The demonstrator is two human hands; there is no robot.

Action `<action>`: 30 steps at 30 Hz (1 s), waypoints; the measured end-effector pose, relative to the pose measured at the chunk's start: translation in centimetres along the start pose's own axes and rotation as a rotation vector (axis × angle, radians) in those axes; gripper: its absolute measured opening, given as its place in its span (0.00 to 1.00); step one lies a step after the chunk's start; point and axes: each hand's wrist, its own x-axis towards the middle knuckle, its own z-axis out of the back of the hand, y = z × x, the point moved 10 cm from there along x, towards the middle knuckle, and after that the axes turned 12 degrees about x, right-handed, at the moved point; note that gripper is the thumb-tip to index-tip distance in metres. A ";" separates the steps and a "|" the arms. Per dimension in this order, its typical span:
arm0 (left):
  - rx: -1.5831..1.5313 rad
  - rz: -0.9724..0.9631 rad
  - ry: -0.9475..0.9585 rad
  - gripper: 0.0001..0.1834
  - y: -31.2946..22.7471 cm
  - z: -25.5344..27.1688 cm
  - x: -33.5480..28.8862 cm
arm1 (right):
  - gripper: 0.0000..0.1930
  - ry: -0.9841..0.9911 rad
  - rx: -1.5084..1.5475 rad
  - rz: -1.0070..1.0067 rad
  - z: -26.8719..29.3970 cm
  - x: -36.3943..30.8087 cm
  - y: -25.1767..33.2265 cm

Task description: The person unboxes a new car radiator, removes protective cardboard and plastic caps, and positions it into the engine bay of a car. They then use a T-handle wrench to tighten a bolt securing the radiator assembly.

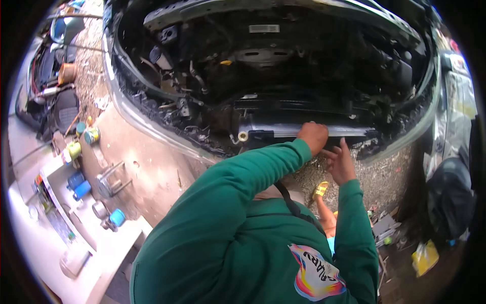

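The fingertips of the left hand (313,137) were hard to make out: it curled over the near edge of a silver finned radiator (283,129), and I could not tell whether its grip was closed on that edge or on some small piece. The right hand (340,164) was raised just below and to the right, its fingers parted; whether its grip pinched anything against the dark underside, I could not tell either. The radiator lay crosswise at the front of the open engine bay (243,76), part of its length covered by the left hand. A pale round fitting (243,136) showed at its left end. Deep shadow swallowed most of the bay's inner parts, and the fisheye rim cut off its upper edge.

The green left sleeve (268,164) reached across the front, blocking the ground behind it, and a black strap (289,198) hung over the torso. A foot in a yellow sandal (321,189) showed below the hands, its leg partly hidden by the clothing. On the left stood a metal stool (109,180) and a white desk (111,248), with blue containers (81,190) nearby. On the right were a dark bundle (450,197) and a yellow bag (425,258).
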 end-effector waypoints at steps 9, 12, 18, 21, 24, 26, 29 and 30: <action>-0.046 -0.063 -0.048 0.13 0.2 1.9 -2.3 | 0.21 0.092 0.272 -0.054 -0.3 13.3 -1.7; -0.107 -0.184 -0.584 0.12 -0.9 9.9 -10.6 | 0.16 0.044 0.278 -0.165 1.3 13.4 -2.4; 0.102 0.508 -0.171 0.28 11.6 -3.8 -24.7 | 0.10 -0.127 0.247 -0.078 -0.3 6.3 0.3; 0.063 0.801 -0.233 0.31 20.3 -7.2 -23.7 | 0.09 -0.090 0.244 -0.110 0.7 6.3 0.1; 0.706 0.770 -0.326 0.24 26.3 -12.5 -22.9 | 0.09 -0.070 0.200 -0.124 0.3 5.1 -0.2; 0.493 0.923 -0.134 0.19 29.9 -12.4 -20.8 | 0.09 -0.016 0.225 -0.125 0.5 4.8 -0.5; 0.118 1.112 -0.108 0.16 33.1 -13.7 -21.6 | 0.08 -0.039 0.180 -0.068 0.7 3.4 -0.1; 0.078 1.189 -0.241 0.15 33.9 -13.8 -23.1 | 0.07 -0.060 0.183 -0.071 0.4 2.5 0.0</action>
